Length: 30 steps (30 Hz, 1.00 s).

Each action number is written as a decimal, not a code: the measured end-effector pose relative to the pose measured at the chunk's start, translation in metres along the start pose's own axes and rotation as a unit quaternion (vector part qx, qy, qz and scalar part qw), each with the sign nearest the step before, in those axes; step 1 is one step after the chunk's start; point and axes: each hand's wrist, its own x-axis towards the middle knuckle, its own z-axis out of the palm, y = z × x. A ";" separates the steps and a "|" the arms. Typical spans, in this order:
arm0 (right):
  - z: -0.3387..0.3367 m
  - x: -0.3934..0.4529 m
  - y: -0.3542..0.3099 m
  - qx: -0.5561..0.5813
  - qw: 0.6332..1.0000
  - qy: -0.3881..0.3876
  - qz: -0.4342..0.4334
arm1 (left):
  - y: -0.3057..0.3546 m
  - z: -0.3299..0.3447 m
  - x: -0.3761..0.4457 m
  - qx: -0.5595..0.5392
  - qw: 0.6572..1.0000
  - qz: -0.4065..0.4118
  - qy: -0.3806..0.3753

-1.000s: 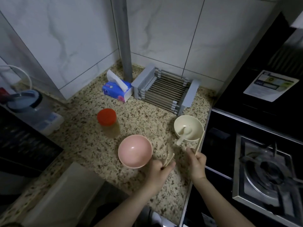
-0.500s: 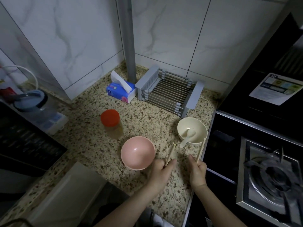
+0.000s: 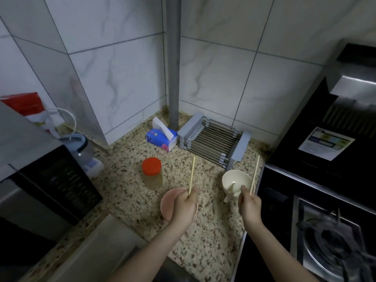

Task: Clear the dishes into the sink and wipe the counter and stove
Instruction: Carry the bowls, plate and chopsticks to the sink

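Each hand holds one chopstick upright above the table: the left hand point(image 3: 184, 206) has its fingers pinched on the left chopstick point(image 3: 191, 174), the right hand point(image 3: 249, 206) on the right chopstick point(image 3: 255, 174). The pink bowl point(image 3: 167, 204) sits directly under the left hand; the cream bowl point(image 3: 234, 181), with a spoon point(image 3: 229, 195) leaning over its rim, lies at eleven o'clock of the right hand.

Held so low, a thin stick could slip or swing on the way to the sink. A careless reach may knock the spoon out, or tip the red-lidded jar point(image 3: 152, 173) at eleven o'clock of the left hand.

The left hand hides much of the pink bowl. The sink is barely seen at the bottom edge; the stove point(image 3: 333, 239) is cut off at three o'clock. I see no cloth for wiping.
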 end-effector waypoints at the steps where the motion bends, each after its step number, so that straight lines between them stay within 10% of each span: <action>1: 0.001 -0.002 -0.008 -0.017 1.000 0.004 0.014 | 0.004 -0.005 0.000 0.001 1.000 -0.007 0.007; 30: -0.015 0.072 0.053 -0.153 0.970 0.092 0.163 | -0.079 -0.064 0.022 0.261 0.960 -0.034 0.097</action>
